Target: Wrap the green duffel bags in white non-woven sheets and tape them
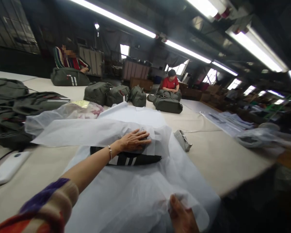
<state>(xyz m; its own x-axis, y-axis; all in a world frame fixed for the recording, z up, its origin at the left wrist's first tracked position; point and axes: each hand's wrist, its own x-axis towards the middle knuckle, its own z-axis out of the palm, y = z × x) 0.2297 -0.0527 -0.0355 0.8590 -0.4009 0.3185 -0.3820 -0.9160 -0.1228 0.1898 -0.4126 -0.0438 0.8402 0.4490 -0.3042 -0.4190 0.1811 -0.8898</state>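
A dark, white-striped fabric bag [146,160] is lying beneath the left hand [135,140], whose spread fingers are pressing a translucent white sheet [75,132]. The right hand [183,215] is clamping thin translucent film [157,192]; beyond, grey-green fabric bags [118,95] are sitting on a beige table [206,149].

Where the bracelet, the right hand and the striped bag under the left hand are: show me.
Bracelet [110,152], head view: its visible band.
Right hand [182,214], head view: its middle.
Striped bag [130,160], head view: its striped side.
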